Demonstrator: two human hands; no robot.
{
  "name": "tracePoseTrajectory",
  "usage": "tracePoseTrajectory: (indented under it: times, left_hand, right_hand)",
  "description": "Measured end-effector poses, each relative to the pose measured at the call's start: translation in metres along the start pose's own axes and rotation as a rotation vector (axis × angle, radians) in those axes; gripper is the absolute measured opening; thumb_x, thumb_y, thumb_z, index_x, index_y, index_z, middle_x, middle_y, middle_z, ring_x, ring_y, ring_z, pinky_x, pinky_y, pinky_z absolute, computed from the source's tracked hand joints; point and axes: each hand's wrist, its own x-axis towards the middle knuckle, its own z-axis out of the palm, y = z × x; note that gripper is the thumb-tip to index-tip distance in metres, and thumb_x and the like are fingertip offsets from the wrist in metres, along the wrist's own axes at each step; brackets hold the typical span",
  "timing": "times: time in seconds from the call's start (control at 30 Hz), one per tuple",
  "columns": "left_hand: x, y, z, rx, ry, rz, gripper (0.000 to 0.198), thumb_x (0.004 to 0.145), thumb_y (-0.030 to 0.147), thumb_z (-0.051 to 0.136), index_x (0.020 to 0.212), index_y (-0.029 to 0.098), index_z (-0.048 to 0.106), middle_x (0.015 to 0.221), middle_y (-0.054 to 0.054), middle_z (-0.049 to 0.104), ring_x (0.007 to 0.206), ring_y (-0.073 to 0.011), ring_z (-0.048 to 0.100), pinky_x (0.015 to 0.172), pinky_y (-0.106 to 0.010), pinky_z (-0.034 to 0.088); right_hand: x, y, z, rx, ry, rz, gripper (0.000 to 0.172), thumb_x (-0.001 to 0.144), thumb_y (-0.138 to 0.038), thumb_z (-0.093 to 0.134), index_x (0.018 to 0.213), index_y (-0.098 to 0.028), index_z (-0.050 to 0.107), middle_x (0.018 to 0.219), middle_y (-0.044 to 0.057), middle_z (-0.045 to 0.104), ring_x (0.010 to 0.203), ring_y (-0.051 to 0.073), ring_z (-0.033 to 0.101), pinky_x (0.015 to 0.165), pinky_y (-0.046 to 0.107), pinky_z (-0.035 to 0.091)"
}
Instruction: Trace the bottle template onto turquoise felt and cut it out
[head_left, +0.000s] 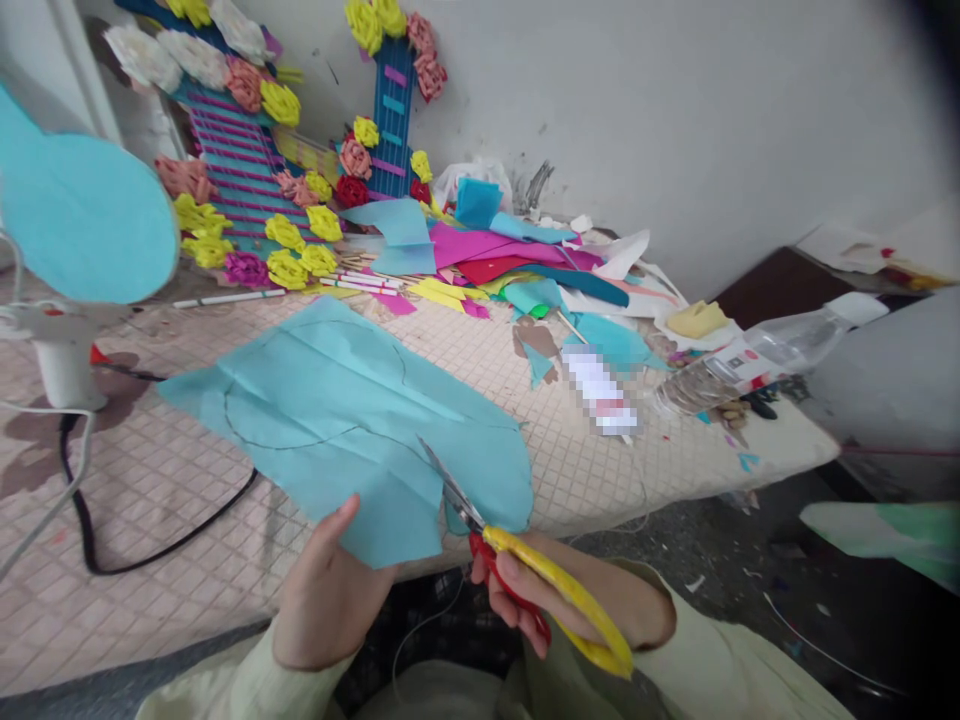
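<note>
A light blue sheet (315, 390), paper or thin cloth, is spread over the table with a dark curved outline drawn on it. My left hand (330, 580) grips the sheet's near edge, its thumb on top and the other fingers hidden beneath. In my right hand (525, 590) are scissors (559, 580) with one yellow and one red handle. Their blades point up and left into the sheet, along a cut that has come in from its near right side. The cut piece on the right has a rounded end.
A blue guitar-shaped cutout (90, 215) stands at the left by a white stand and cables (94, 540). Flower-decorated blue panels (240, 170) lean on the wall. Coloured scraps (517, 250) are heaped at the back. A phone (600, 390) and a plastic bottle (772, 350) lie right.
</note>
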Motion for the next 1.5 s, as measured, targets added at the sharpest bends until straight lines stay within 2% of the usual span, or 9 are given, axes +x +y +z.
tracePoseTrajectory:
  times: [0.17, 0.27, 0.47, 0.63, 0.8, 1.03, 1.2, 1.37, 1.5]
  left_hand:
    - [0.004, -0.001, -0.001, -0.123, 0.192, -0.037, 0.039, 0.084, 0.016, 0.040, 0.118, 0.030, 0.053, 0.103, 0.004, 0.067, 0.118, -0.0183, 0.043, 0.105, -0.035, 0.027]
    - [0.004, 0.000, -0.002, -0.142, 0.229, -0.066, 0.039, 0.084, 0.016, 0.039, 0.117, 0.029, 0.053, 0.102, 0.004, 0.067, 0.114, -0.0178, 0.047, 0.104, -0.034, 0.028]
    - [0.004, 0.003, -0.002, -0.072, 0.107, -0.044, 0.041, 0.083, 0.017, 0.041, 0.120, 0.033, 0.050, 0.104, 0.005, 0.066, 0.113, -0.0173, 0.048, 0.104, -0.033, 0.028]
    - [0.002, 0.005, 0.000, -0.069, 0.221, -0.042, 0.037, 0.083, 0.019, 0.042, 0.115, 0.033, 0.055, 0.102, 0.007, 0.067, 0.121, -0.0219, 0.039, 0.101, -0.038, 0.033]
    - [0.001, 0.004, -0.006, -0.059, 0.183, -0.057, 0.034, 0.083, 0.022, 0.045, 0.114, 0.030, 0.056, 0.113, 0.006, 0.061, 0.124, -0.0231, 0.033, 0.099, -0.038, 0.036]
    - [0.001, 0.004, -0.005, -0.043, 0.214, -0.060, 0.036, 0.079, 0.021, 0.048, 0.111, 0.034, 0.057, 0.107, 0.010, 0.064, 0.124, -0.0215, 0.034, 0.101, -0.036, 0.034]
    - [0.001, 0.005, -0.008, -0.065, 0.234, -0.053, 0.036, 0.079, 0.017, 0.045, 0.109, 0.032, 0.059, 0.105, 0.008, 0.066, 0.118, -0.0200, 0.042, 0.102, -0.034, 0.031]
    - [0.001, 0.006, -0.017, -0.049, 0.115, -0.060, 0.035, 0.080, 0.017, 0.045, 0.108, 0.031, 0.060, 0.111, 0.005, 0.062, 0.113, -0.0215, 0.048, 0.102, -0.037, 0.032]
    - [0.001, 0.007, -0.017, -0.062, 0.019, -0.072, 0.035, 0.082, 0.015, 0.043, 0.105, 0.033, 0.062, 0.108, 0.007, 0.064, 0.112, -0.0205, 0.049, 0.100, -0.035, 0.035]
  right_hand:
    - [-0.002, -0.001, -0.002, 0.019, 0.002, 0.030, 0.056, 0.077, -0.067, 0.034, 0.088, -0.013, 0.045, 0.059, -0.005, 0.045, 0.038, 0.002, 0.039, 0.036, 0.015, 0.034]
    - [-0.003, -0.001, -0.003, 0.034, -0.010, 0.026, 0.055, 0.076, -0.067, 0.035, 0.088, -0.014, 0.045, 0.059, -0.005, 0.044, 0.038, 0.002, 0.039, 0.037, 0.014, 0.035]
    - [-0.002, 0.000, -0.007, 0.026, -0.059, 0.011, 0.054, 0.077, -0.065, 0.036, 0.089, -0.013, 0.045, 0.059, -0.004, 0.046, 0.038, 0.002, 0.041, 0.035, 0.014, 0.032]
    - [-0.002, 0.000, -0.010, 0.034, -0.089, 0.022, 0.055, 0.077, -0.065, 0.037, 0.090, -0.013, 0.047, 0.059, -0.004, 0.046, 0.037, 0.001, 0.042, 0.034, 0.013, 0.031]
    - [-0.003, -0.001, -0.011, 0.041, -0.112, 0.022, 0.054, 0.078, -0.064, 0.036, 0.090, -0.012, 0.047, 0.060, -0.004, 0.046, 0.037, 0.001, 0.042, 0.034, 0.013, 0.032]
    - [-0.002, 0.002, -0.011, 0.068, -0.120, 0.045, 0.056, 0.076, -0.066, 0.037, 0.088, -0.013, 0.047, 0.057, -0.006, 0.045, 0.034, 0.001, 0.040, 0.031, 0.011, 0.031]
    - [-0.004, -0.001, -0.013, 0.065, -0.127, 0.048, 0.054, 0.076, -0.065, 0.040, 0.088, -0.013, 0.047, 0.058, -0.005, 0.045, 0.035, 0.000, 0.040, 0.032, 0.010, 0.033]
    - [-0.005, 0.001, -0.014, 0.091, -0.131, 0.020, 0.049, 0.079, -0.060, 0.039, 0.088, -0.013, 0.047, 0.058, -0.005, 0.045, 0.035, 0.000, 0.040, 0.032, 0.009, 0.033]
    - [-0.004, 0.004, -0.015, 0.111, -0.132, 0.017, 0.048, 0.080, -0.060, 0.040, 0.087, -0.013, 0.048, 0.057, -0.005, 0.045, 0.034, 0.000, 0.040, 0.032, 0.009, 0.033]
